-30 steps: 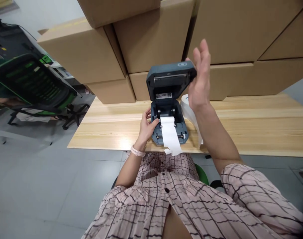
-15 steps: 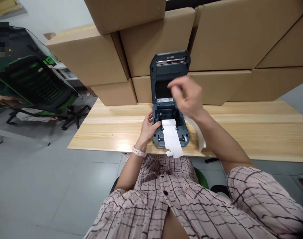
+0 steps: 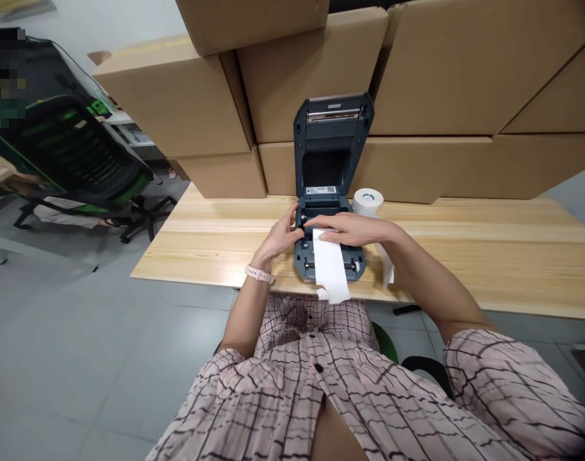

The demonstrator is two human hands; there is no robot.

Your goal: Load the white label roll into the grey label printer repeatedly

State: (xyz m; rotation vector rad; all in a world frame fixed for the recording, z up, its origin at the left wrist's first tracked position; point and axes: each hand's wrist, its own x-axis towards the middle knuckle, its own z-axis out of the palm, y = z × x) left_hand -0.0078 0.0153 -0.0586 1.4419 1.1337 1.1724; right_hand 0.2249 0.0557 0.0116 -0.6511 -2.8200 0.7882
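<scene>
A dark grey label printer [image 3: 302, 259] stands on the wooden table with its lid [image 3: 333, 144] raised. A white paper strip [image 3: 329, 269] comes out of its bay and hangs over the front; its torn end reaches past the table edge. My left hand [image 3: 280, 238] grips the printer's left side, the thumb over the rim and the fingers along the outside. My right hand [image 3: 352, 228] lies across the bay from the right, fingers stretched out, thumb on the paper. It covers most of the roll inside. Just right of the printer is another white paper roll [image 3: 368, 200], with a loose tail.
Stacked cardboard boxes [image 3: 431, 70] line the back of the table [image 3: 465, 256]. At the left are an office chair [image 3: 75, 153] and a person partly in view. The table's front edge runs close to my lap.
My right hand has come down from beside the raised lid onto the printer's bay, exposing the second roll. My left hand has shifted slightly up along the printer's side.
</scene>
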